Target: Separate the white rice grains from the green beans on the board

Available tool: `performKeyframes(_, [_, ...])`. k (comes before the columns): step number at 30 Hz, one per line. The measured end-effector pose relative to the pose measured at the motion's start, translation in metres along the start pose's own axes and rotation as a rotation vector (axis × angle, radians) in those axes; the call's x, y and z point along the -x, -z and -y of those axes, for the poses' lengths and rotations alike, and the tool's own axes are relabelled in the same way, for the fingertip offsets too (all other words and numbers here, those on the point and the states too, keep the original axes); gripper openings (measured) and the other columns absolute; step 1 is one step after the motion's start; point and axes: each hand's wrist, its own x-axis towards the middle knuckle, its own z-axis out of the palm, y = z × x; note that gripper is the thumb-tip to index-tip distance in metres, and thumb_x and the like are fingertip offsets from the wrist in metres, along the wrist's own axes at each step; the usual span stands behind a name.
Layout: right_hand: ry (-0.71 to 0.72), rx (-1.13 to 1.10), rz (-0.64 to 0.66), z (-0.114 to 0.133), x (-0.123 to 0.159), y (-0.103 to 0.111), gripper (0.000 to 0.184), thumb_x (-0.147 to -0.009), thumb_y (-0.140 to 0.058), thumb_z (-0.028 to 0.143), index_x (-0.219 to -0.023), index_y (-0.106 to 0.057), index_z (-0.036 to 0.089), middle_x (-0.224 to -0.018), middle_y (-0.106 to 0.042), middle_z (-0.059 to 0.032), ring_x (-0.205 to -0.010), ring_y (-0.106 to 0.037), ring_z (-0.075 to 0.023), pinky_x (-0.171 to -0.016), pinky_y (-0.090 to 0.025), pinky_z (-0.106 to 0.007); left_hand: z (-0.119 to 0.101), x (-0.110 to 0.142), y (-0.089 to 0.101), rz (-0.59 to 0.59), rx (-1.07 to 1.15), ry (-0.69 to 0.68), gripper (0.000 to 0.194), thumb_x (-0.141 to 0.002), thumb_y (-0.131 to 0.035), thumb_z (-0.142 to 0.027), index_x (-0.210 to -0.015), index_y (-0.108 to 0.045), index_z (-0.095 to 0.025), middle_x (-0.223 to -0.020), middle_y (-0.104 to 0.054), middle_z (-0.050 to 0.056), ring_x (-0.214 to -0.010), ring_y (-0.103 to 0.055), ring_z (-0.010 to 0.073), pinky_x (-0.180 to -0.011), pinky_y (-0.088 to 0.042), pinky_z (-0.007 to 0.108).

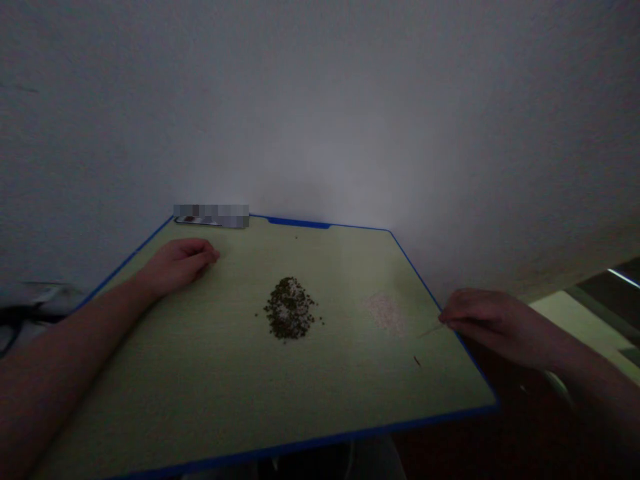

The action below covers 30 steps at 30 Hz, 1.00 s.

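I sit at a green table [150, 373] with a blue edge, and I take 12 o'clock as its far side. My left grip [177, 267] lies on the surface at about 10 o'clock. Its fingers are curled loosely together and pinch nothing. My right grip [493, 323] is at about 3 o'clock, over the table's right edge. Its fingers are pressed together and pinch a thin pale stick [430, 331], which points low toward 8 o'clock.

In the middle of the table is a loose heap of dark green grains [289, 308], with some single grains scattered around it. At its 3 o'clock lies a smaller, flatter patch of pale grains [386, 313], and the two heaps are apart. Just below the stick's tip there is one small brown speck [417, 361], alone on the surface.

For careful work, I think a light pinch near the stick's end is best, because then the tip stays steady and the hand does not cover the grains. It is also good that my left grip rests well away from both heaps, so it disturbs nothing.

At 12 o'clock, a blurred object [210, 215] sits on the far edge, against a plain wall [320, 100].
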Motion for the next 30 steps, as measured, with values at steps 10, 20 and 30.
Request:
performKeyframes(10, [0.140, 0.058, 0.138, 0.001, -0.015, -0.038, 0.028, -0.098, -0.046, 0.029, -0.095, -0.073, 0.025, -0.082, -0.067, -0.0060, -0.080, -0.062, -0.0203, -0.070, -0.048, -0.034, -0.002, 0.003, 0.001, 0.013, 0.003, -0.032, 0.025, -0.078, -0.054, -0.037, -0.063, -0.052, -0.018, -0.047, -0.045, -0.006, -0.046, -0.040, 0.0093, -0.048, -0.032, 0.024])
performKeyframes(20, [0.021, 0.063, -0.049, 0.073, -0.066, -0.076, 0.023, -0.085, -0.050, 0.015, -0.096, -0.070, 0.021, -0.078, -0.069, -0.0023, -0.066, -0.062, -0.0163, -0.060, -0.045, -0.028, 0.003, 0.000, 0.001, 0.020, 0.055, -0.041, 0.021, -0.078, -0.055, -0.035, -0.066, -0.055, -0.017, -0.047, -0.045, -0.006, -0.046, -0.039, 0.0094, -0.048, -0.030, 0.024])
performKeyframes(30, [0.055, 0.056, 0.003, 0.087, -0.088, -0.093, 0.027, -0.081, -0.051, 0.008, -0.094, -0.072, 0.018, -0.078, -0.068, -0.0025, -0.069, -0.062, -0.0157, -0.063, -0.042, -0.026, 0.005, -0.003, 0.000, -0.014, 0.064, -0.059, 0.021, -0.071, -0.057, -0.037, -0.060, -0.054, -0.020, -0.045, -0.045, -0.004, -0.043, -0.041, 0.0112, -0.045, -0.031, 0.024])
